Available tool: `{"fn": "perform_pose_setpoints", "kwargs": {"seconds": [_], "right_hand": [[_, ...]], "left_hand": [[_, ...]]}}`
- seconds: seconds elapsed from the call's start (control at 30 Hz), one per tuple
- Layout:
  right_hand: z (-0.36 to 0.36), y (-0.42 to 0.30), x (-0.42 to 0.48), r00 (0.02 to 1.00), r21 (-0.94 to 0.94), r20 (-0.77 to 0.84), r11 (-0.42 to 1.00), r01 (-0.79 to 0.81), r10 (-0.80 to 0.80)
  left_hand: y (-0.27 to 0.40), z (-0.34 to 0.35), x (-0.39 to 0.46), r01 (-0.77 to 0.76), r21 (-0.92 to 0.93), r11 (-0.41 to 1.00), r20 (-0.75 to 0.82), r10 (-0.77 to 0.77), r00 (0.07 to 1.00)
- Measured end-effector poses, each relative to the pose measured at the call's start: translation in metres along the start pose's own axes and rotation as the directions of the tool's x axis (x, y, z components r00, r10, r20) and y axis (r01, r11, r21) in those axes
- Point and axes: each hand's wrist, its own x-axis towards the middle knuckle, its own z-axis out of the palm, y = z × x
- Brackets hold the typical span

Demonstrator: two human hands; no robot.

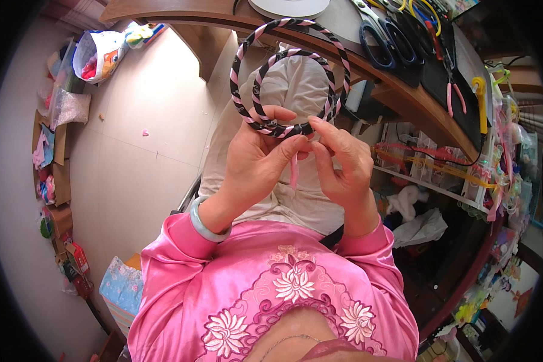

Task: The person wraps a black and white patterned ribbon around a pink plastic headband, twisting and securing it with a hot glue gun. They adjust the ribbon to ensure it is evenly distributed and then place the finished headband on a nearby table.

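A looped cord (235, 77), spirally wrapped in black and pink ribbon, is held up over my lap in two uneven rings. My left hand (252, 160) grips the near side of the loops, its fingers curled beneath and its thumb pointing right. Close beside it, my right hand (346, 156) pinches at the near right part of the loops with thumb and index finger. A narrow pink ribbon tail (293, 173) hangs down between my hands. The spot where the fingertips meet is partly hidden.
Beyond the loops runs the curved edge of a wooden table (199, 12). On it lie scissors (378, 40), pink-handled pliers (456, 97), a yellow corded tool (479, 102) and a white disc (289, 5). A fabric bin (100, 56) stands left, a shelf rack (430, 183) right.
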Motion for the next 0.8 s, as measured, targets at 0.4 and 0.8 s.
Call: {"fn": "perform_pose_setpoints", "kwargs": {"seconds": [0.4, 0.8], "right_hand": [[-0.034, -0.008, 0.025, 0.878, -0.403, 0.475, 0.873, 0.274, -0.056], [-0.059, -0.030, 0.020, 0.859, -0.095, 0.322, 0.916, -0.389, 0.398]], "left_hand": [[-0.013, -0.004, -0.006, 0.035, 0.090, 0.995, 0.044, -0.039, 0.998], [-0.008, -0.009, 0.000, 0.107, 0.122, 0.987, 0.081, -0.117, 0.990]]}}
